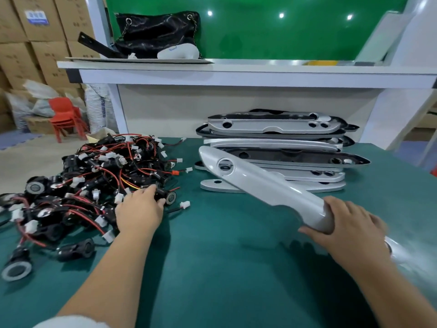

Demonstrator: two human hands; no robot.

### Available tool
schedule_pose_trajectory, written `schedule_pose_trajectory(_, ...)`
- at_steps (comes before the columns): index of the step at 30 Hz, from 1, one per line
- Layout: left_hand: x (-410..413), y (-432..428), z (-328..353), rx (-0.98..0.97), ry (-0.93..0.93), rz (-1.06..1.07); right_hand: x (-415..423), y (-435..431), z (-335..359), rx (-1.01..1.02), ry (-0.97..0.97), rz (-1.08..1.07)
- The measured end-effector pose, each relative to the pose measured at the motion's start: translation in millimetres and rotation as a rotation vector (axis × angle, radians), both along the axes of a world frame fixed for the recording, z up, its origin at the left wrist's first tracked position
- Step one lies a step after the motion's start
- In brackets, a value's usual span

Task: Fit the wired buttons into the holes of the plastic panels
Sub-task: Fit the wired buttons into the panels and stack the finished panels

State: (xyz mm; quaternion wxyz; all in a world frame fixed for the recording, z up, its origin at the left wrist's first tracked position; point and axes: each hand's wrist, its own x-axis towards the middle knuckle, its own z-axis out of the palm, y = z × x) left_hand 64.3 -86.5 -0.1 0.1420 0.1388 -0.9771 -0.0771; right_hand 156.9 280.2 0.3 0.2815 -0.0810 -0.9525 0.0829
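Head view of a green surface (224, 256). The left hand (139, 209) reaches into the near right edge of the pile (94, 181), a tangle of black buttons with red and black wires and white plugs that covers the left of the surface. Its fingers (149, 190) and thumb are closed round one button (170, 197), which lies at the pile's rim with its ringed face turned right, away from the tangle. A few loose buttons lie at the near left, apart from the pile.

The right hand (350, 223) grips the near end of a silver panel (260, 183), with the fingers wrapped over the top and the thumb beneath. The panel is held off the surface and slants away to the left. Its far tip is in front of the left end of the stack (283, 150). A round hole (225, 165) shows near that far tip; what sits inside it cannot be told.

The stack, of silver and black panels laid flat, stands at the far right of the surface below a white shelf (236, 67). A blurred silver part (406, 256) lies under the right wrist.

A black bag (156, 31) rests on the shelf. A red chair (66, 114) and boxes (35, 31) stand at the far left, off the surface.
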Motion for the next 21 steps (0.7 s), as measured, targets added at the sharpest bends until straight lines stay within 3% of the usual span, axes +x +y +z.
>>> schedule_pose_trajectory(5, -9.4, -8.0, 6.6, 0.042, -0.246, 0.073, -1.8, -2.3, -2.2, 0.011, -0.118, -0.005)
schedule_pose_trajectory(8, -2.5, -15.4, 11.4, 0.093, -0.252, -0.007, -5.3, -1.3, -2.1, 0.002, -0.135, -0.024)
schedule_pose_trajectory(11, 11.8, -22.0, 22.9, 0.325, -0.047, -0.023, -7.6, -1.1, -3.6, -0.005, -0.128, -0.041)
schedule_pose_trajectory(16, 25.1, -26.5, 35.7, 0.633, 0.589, -0.034, -8.9, -1.3, -3.7, 0.01, -0.146, -0.051)
schedule_pose_trajectory(21, 23.7, -35.6, 38.2, 0.854, 1.007, 0.009, -6.1, -2.8, -2.9, 0.01, -0.154, -0.05)
